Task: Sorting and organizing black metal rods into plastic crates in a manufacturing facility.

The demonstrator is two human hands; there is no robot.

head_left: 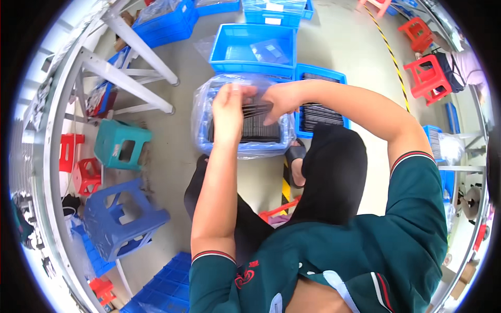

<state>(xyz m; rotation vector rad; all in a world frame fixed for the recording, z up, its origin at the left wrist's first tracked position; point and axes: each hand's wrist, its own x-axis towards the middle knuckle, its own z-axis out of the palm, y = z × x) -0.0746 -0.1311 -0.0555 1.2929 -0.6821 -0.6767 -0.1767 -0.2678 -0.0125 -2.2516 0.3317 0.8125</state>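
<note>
Both my hands are over a blue bin (288, 143) lined with clear plastic film (203, 104). Upright rows of thin dark plates (261, 133) fill much of the bin. Between the hands is a small bunch of thin dark strip-like plates (255, 110). My right hand (282, 100) closes on the right end of this bunch. My left hand (228, 112) is closed at its left end, its fingers mostly turned away and partly hidden. Just right of the bin, a blue tray (342, 78) holds more dark plates (318, 116) in stacked rows.
Beyond the lined bin stands a blue crate (219, 49) with a clear plastic bag (270, 51) inside. Left are a white table leg (141, 86), a teal stool (117, 143) and a blue stool (122, 214). Red stools (428, 78) stand far right, past a striped floor line (389, 49).
</note>
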